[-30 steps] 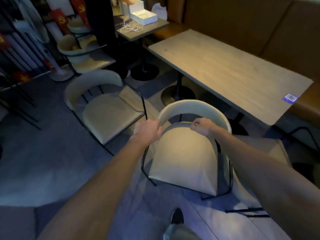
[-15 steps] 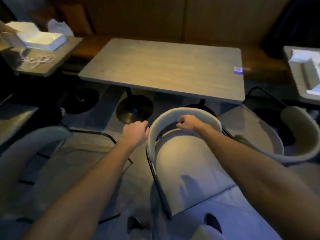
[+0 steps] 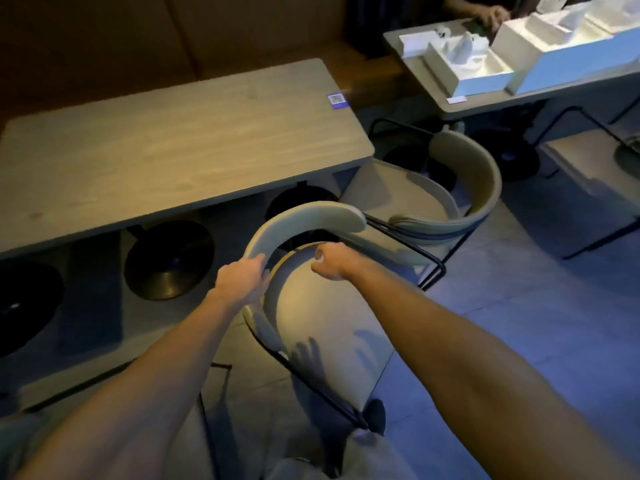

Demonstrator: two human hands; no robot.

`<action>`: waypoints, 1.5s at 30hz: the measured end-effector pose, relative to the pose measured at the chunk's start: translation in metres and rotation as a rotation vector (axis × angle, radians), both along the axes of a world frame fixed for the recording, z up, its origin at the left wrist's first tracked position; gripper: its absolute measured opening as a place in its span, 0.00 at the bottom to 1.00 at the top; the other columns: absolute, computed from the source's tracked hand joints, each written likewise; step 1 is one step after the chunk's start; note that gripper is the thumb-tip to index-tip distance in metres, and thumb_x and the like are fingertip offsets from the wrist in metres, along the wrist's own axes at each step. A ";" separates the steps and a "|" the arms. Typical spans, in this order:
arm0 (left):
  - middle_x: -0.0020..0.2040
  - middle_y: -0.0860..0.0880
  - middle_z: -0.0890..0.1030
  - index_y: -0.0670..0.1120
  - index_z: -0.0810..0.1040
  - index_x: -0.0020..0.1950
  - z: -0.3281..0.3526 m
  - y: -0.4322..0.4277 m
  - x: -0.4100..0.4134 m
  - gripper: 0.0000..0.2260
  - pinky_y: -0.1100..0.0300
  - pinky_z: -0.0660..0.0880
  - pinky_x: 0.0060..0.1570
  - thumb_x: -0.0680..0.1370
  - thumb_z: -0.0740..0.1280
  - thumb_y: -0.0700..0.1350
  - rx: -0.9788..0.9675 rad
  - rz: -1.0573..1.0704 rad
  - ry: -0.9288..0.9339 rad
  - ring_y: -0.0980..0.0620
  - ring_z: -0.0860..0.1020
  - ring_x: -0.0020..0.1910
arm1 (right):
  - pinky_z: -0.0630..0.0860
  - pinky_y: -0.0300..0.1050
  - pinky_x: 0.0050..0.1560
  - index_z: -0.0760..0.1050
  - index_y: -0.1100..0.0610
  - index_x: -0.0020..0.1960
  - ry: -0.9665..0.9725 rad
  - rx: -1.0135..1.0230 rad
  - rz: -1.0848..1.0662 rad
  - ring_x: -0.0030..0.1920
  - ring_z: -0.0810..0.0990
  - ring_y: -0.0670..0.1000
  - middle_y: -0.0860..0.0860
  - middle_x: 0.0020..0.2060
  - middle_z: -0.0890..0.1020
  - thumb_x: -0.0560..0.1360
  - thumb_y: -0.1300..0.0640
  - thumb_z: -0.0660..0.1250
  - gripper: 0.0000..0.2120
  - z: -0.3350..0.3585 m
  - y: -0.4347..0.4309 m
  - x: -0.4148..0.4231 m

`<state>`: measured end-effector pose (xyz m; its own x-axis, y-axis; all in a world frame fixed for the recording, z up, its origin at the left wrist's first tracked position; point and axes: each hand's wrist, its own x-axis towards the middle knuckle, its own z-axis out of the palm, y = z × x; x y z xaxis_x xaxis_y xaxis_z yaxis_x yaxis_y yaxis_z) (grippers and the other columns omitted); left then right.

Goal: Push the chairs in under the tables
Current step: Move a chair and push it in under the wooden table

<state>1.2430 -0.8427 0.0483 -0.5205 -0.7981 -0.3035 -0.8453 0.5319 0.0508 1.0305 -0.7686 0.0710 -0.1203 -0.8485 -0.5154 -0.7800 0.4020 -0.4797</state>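
I am swinging the chair [image 3: 322,327] toward the desk [image 3: 166,150] ahead, left hand [image 3: 242,280] clamped on its backrest [image 3: 304,220], right hand [image 3: 330,261] closed at its inner edge.

dim rm | brown bench [image 3: 104,39] at back | grey floor [image 3: 519,323] w/ blue light

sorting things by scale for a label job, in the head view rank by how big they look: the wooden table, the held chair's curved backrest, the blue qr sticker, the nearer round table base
1. wooden table
2. curved backrest; it sits nearer the camera, so its place against the base is unsure
3. round table base
4. blue QR sticker
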 end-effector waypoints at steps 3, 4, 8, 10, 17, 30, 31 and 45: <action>0.57 0.47 0.82 0.49 0.73 0.66 -0.010 -0.013 -0.032 0.15 0.49 0.77 0.50 0.84 0.56 0.53 0.010 -0.090 0.042 0.42 0.81 0.53 | 0.66 0.45 0.43 0.70 0.54 0.44 0.001 0.013 -0.055 0.40 0.72 0.53 0.50 0.38 0.73 0.82 0.56 0.62 0.08 -0.005 -0.007 -0.004; 0.59 0.47 0.82 0.49 0.74 0.67 -0.016 -0.019 -0.041 0.16 0.48 0.77 0.50 0.84 0.56 0.54 0.022 -0.139 0.057 0.42 0.81 0.55 | 0.68 0.47 0.45 0.73 0.57 0.49 0.009 0.038 -0.068 0.45 0.75 0.55 0.53 0.42 0.76 0.81 0.56 0.62 0.06 -0.009 -0.011 -0.005; 0.60 0.49 0.81 0.50 0.74 0.66 -0.032 -0.064 -0.080 0.16 0.47 0.78 0.52 0.83 0.56 0.55 0.050 -0.338 0.037 0.44 0.81 0.56 | 0.72 0.49 0.45 0.74 0.57 0.45 0.040 0.087 -0.164 0.51 0.79 0.60 0.58 0.48 0.79 0.79 0.52 0.62 0.09 -0.033 -0.034 -0.014; 0.61 0.48 0.82 0.50 0.73 0.69 -0.034 -0.093 -0.097 0.17 0.47 0.77 0.55 0.84 0.56 0.53 0.049 -0.425 0.006 0.43 0.81 0.57 | 0.75 0.52 0.48 0.77 0.59 0.53 0.041 0.081 -0.264 0.54 0.80 0.61 0.59 0.52 0.81 0.80 0.51 0.62 0.12 -0.040 -0.047 -0.013; 0.57 0.45 0.82 0.47 0.73 0.64 -0.029 -0.164 -0.118 0.14 0.45 0.70 0.59 0.83 0.56 0.50 -0.002 -0.798 -0.110 0.41 0.81 0.56 | 0.70 0.48 0.47 0.76 0.58 0.51 0.009 0.089 -0.625 0.49 0.78 0.57 0.58 0.47 0.80 0.81 0.52 0.61 0.10 -0.041 -0.070 0.018; 0.65 0.45 0.77 0.49 0.75 0.70 -0.024 -0.167 -0.116 0.20 0.47 0.76 0.58 0.81 0.62 0.55 0.107 -0.966 -0.096 0.42 0.78 0.62 | 0.73 0.54 0.64 0.74 0.63 0.69 -0.040 0.154 -0.764 0.64 0.77 0.60 0.61 0.65 0.79 0.84 0.49 0.58 0.22 -0.060 -0.047 0.049; 0.66 0.44 0.77 0.49 0.74 0.71 -0.024 -0.166 -0.116 0.20 0.48 0.75 0.59 0.81 0.62 0.55 0.107 -0.985 -0.101 0.42 0.77 0.63 | 0.72 0.54 0.64 0.74 0.63 0.70 -0.042 0.153 -0.769 0.65 0.77 0.60 0.61 0.66 0.78 0.84 0.48 0.57 0.22 -0.061 -0.046 0.048; 0.69 0.46 0.75 0.54 0.73 0.71 -0.049 -0.206 -0.139 0.32 0.46 0.66 0.66 0.74 0.61 0.72 -0.078 -1.872 -0.424 0.45 0.67 0.72 | 0.70 0.51 0.65 0.72 0.62 0.72 -0.074 0.262 -1.118 0.69 0.74 0.61 0.62 0.70 0.76 0.86 0.44 0.52 0.26 -0.086 -0.080 0.106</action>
<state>1.1040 -1.0490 -0.0005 -0.5160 0.5926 -0.6186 0.7737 0.6323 -0.0397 1.1363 -0.8482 -0.0147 -0.6999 -0.1521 -0.6978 0.1024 0.9456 -0.3088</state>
